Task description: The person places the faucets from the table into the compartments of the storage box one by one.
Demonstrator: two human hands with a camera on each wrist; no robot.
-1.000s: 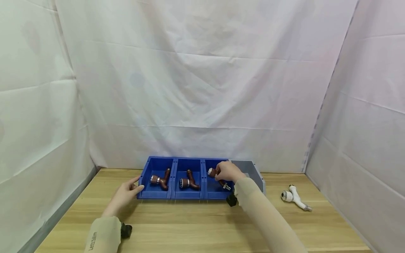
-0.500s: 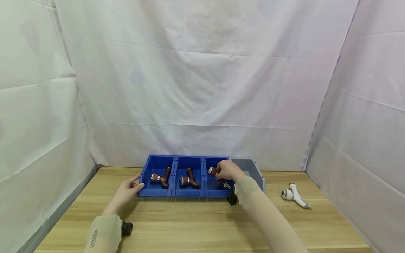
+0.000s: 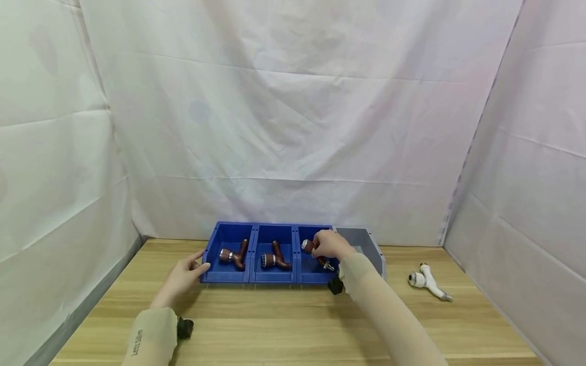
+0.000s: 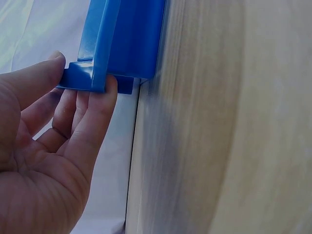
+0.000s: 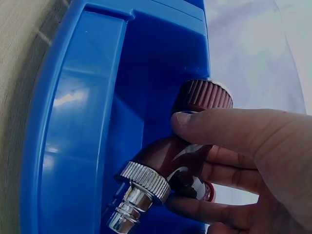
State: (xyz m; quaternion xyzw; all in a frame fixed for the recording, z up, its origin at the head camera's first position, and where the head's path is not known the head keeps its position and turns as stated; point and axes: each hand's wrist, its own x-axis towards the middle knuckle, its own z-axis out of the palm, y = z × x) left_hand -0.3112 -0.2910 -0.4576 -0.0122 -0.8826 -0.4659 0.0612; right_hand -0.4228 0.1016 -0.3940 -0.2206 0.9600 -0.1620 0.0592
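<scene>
My right hand (image 3: 333, 245) grips a brown tap (image 5: 165, 158) with a ribbed knob and a chrome hose nozzle, its thumb on the body just below the knob. That tap is tilted within the third blue bin (image 5: 80, 112) from the left, the nozzle toward the bin's low front. At the far left of the row, my left hand (image 3: 182, 277) pinches the front corner of the first blue bin (image 4: 100, 58) between thumb and fingers. One brown tap (image 3: 235, 257) lies in this bin, and another brown tap (image 3: 276, 257) in the second bin (image 3: 274, 277).
A grey bin (image 3: 357, 239) joins the row's right end, partly hidden behind my right hand. Right of it, a white tap (image 3: 429, 282) lies on the wooden table (image 3: 265, 325). White cloth (image 3: 284, 127) hangs behind and at both sides.
The bins and table appear slightly higher in the head view. Both hands keep the same hold, and the brown tap in my right hand stays over the third bin.
</scene>
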